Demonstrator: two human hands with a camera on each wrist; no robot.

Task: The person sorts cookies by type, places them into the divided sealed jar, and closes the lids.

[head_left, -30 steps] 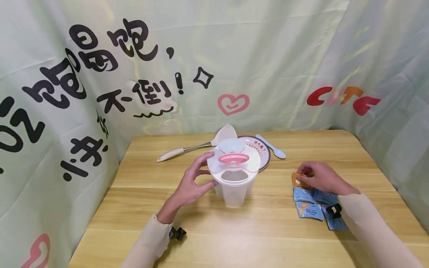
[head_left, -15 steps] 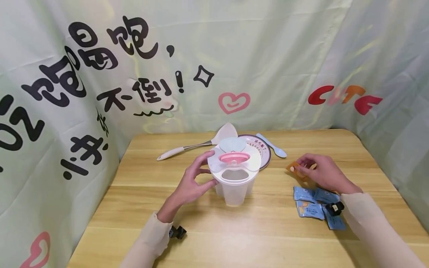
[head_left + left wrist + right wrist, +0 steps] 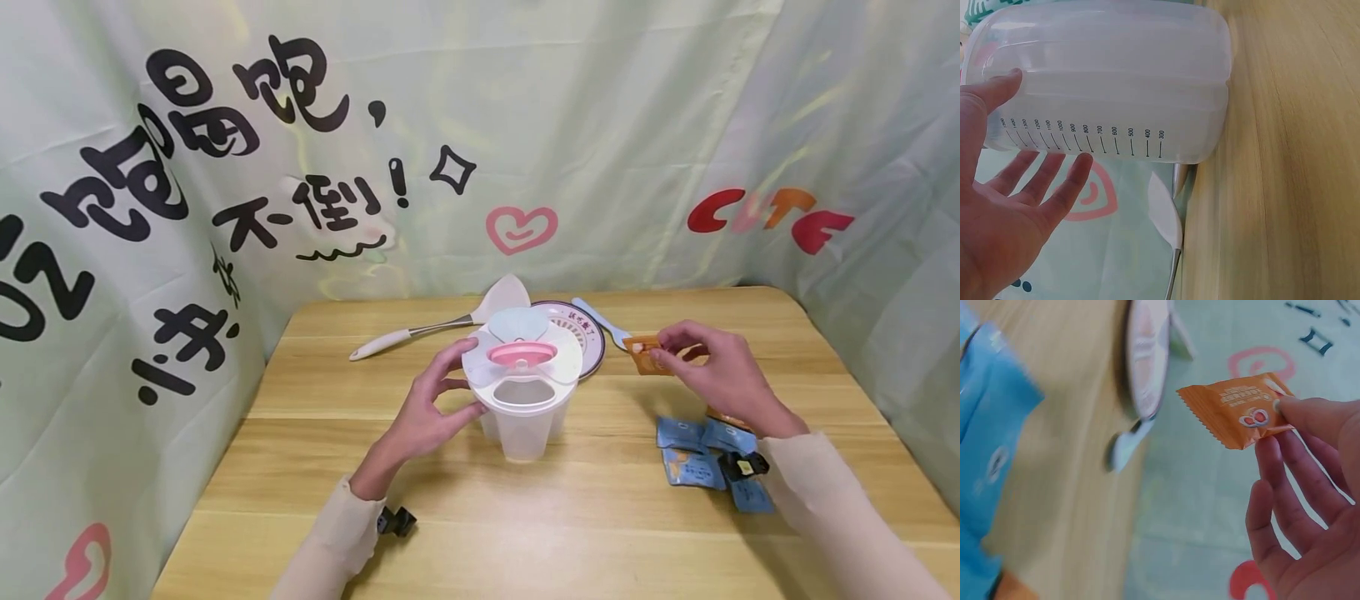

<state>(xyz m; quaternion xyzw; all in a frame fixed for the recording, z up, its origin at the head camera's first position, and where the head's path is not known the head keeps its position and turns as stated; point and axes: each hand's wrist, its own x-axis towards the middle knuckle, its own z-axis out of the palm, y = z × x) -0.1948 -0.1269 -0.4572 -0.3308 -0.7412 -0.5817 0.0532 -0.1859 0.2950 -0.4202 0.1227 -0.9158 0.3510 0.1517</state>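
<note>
A translucent plastic container point(image 3: 522, 433) with flaps and a pink oval piece on its lid stands upright mid-table. Measuring marks run along its side in the left wrist view. My left hand point(image 3: 431, 408) holds it from the left, thumb in front and fingers round the back. Between the thumb and fingertips of my right hand point(image 3: 716, 367) a small orange sachet point(image 3: 1241, 409) is pinched, raised above the table. Several blue sachets point(image 3: 692, 468) lie below my right wrist, with another orange sachet point(image 3: 727, 418) partly hidden under it.
Behind the container, a white spatula point(image 3: 504, 302) with a metal shaft lies along the back of the table. A round printed plate point(image 3: 588, 342) is partly covered by the container, and a light blue spoon point(image 3: 597, 318) rests beside it. A printed curtain point(image 3: 615, 142) hangs behind.
My right hand has lifted the orange sachet off the pile and carried it left and toward the back. Another orange sachet shows beneath the wrist. My left hand stays on the container.
</note>
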